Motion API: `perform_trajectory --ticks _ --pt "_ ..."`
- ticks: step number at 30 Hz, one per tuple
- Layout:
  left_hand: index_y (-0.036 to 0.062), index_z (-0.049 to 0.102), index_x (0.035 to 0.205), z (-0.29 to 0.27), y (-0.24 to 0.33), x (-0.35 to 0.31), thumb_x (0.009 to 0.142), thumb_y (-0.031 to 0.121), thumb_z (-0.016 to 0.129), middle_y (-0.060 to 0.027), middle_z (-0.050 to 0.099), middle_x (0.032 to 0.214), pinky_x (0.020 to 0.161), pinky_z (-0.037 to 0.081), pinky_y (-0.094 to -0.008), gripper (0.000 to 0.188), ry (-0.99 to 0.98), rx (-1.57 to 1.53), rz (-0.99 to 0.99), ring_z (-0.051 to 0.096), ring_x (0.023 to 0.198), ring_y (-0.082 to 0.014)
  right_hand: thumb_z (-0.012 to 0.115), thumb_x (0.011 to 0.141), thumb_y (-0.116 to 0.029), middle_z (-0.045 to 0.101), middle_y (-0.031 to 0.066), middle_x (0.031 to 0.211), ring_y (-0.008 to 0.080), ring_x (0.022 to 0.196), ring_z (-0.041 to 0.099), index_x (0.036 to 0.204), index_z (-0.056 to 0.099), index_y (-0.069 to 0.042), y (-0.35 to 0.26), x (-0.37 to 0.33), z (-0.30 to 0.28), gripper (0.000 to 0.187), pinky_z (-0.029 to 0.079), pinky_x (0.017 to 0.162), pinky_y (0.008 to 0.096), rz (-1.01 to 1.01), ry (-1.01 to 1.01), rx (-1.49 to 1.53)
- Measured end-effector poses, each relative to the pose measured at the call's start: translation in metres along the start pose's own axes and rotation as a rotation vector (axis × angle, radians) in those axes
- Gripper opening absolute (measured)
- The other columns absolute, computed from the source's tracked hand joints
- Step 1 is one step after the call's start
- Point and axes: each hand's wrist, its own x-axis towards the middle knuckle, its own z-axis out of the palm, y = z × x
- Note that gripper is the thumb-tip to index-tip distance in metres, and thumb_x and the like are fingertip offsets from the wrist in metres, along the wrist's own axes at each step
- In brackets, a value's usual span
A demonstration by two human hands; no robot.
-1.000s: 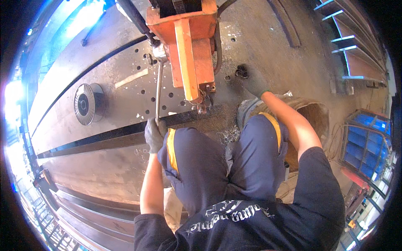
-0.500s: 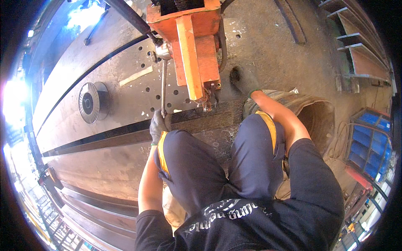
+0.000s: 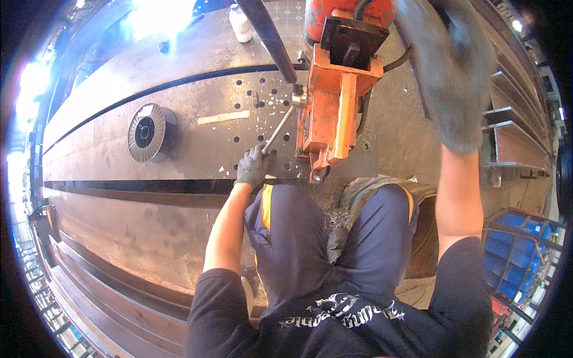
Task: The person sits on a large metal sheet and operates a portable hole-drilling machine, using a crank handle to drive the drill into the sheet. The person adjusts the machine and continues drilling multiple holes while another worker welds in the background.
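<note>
My gloved left hand [image 3: 252, 167] is closed around the lower end of a steel lever [image 3: 278, 132]. The lever slants up to a shiny round hub [image 3: 299, 98] on the side of an orange machine [image 3: 334, 116]. A thick dark bar [image 3: 268, 39] also meets the machine near that hub. My right hand [image 3: 447, 77], in a grey glove, is raised to the right of the machine, close to the camera. It is blurred and cut off by the upper edge, so its fingers cannot be made out.
The machine stands over a steel plate [image 3: 197, 149] with several round holes. A wire spool [image 3: 143, 132] and a pale strip [image 3: 224, 117] lie on it. A large curved pipe piece [image 3: 425, 238] is beside my right knee. A white bottle [image 3: 240, 24] stands farther back; steel profiles [image 3: 516, 143] lie right.
My right hand has come up from low beside the machine to the upper right. My left hand still grips the lever, which now slants more. The whole view has shifted.
</note>
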Motion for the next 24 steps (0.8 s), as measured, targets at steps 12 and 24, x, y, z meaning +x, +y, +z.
perform_trajectory --ticks 12,24 --pt "0.0094 0.064 0.129 -0.081 -0.055 0.123 0.108 0.046 0.059 -0.0138 0.073 0.100 0.074 0.060 -0.0447 0.042 0.054 0.209 0.066 0.074 0.084 -0.0286 0.068 0.103 -0.031 0.049 0.0137 0.061 0.0284 0.053 0.051 0.073 0.057 -0.008 -0.109 -0.010 0.127 0.039 0.040 0.052 0.0418 0.090 0.019 0.754" --pt "0.0045 0.067 0.131 -0.426 0.101 0.200 0.103 0.043 0.064 -0.0091 0.065 0.116 0.109 0.048 -0.0455 0.048 0.597 -0.010 0.467 0.063 0.114 -0.0272 0.079 0.082 -0.038 0.052 -0.0017 0.068 0.0220 0.064 0.056 0.065 0.055 -0.020 -0.143 -0.131 0.124 0.035 0.044 0.063 0.0427 -0.274 -0.267 0.607"
